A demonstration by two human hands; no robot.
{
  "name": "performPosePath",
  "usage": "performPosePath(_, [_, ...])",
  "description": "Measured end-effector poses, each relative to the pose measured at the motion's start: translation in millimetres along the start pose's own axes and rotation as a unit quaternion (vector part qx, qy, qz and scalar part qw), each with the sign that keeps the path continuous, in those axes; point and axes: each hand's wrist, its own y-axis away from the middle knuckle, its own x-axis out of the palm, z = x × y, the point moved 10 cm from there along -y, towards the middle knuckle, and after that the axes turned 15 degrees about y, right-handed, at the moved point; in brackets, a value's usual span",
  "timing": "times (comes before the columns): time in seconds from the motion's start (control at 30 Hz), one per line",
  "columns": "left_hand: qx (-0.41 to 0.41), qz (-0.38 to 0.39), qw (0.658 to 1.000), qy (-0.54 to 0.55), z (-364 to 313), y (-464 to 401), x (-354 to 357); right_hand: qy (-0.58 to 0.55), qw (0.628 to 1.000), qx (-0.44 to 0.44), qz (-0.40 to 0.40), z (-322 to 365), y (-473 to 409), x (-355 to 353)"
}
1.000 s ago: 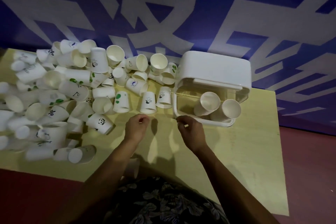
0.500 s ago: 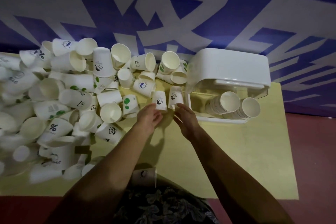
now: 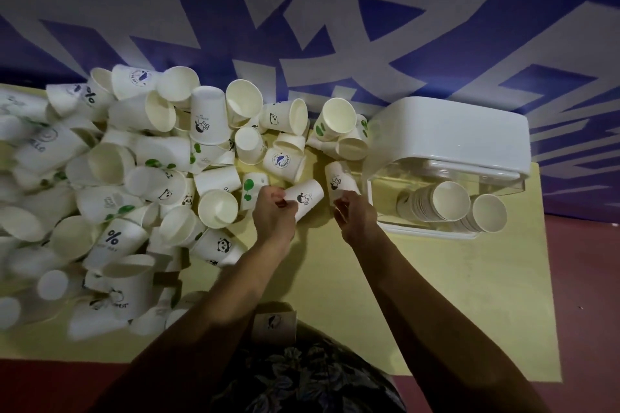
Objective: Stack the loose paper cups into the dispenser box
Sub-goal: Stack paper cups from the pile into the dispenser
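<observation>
Near edge of surface (image 3: 436,295): single printed cup (image 3: 274,322) upright, apart from the pile.
Left hand (image 3: 275,215): fingers curled, pinching rim end of panda cup (image 3: 304,198); cup on its side, base up-right toward the box.
Right hand (image 3: 355,215): fingers curled on rim end of second cup (image 3: 338,180); long axis up-left, base away from hand.
Nearer the box: right hand, just beside its left wall.
Dispenser box (image 3: 449,131): lid raised, two nested rows (image 3: 449,202) lying mouths toward viewer.
Loose pile (image 3: 134,178): many white cups, mixed prints, left and beyond.
Judgement: nest held cups, then slide rightward.
</observation>
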Motion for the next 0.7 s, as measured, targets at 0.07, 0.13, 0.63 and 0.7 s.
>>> performPosePath(0.07, [0.091, 0.029, 0.995, -0.044, -26, 13, 1, 0.061, 0.995, -0.07, -0.03, 10, 14, -12])
performPosePath(0.13, [0.168, 0.051, 0.981, -0.077, -47, 26, 4, 0.128, 0.98, -0.143, -0.044, 17, 31, -24])
performPosePath(0.63, [0.503, 0.185, 0.815, -0.218, -124, 184, 112, 0.281, 0.743, -0.537, -0.284, 94, 171, -204])
performPosePath(0.7, [0.52, 0.21, 0.798, -0.22, -122, 204, 136, 0.298, 0.724, -0.536, -0.316, 104, 172, -230])
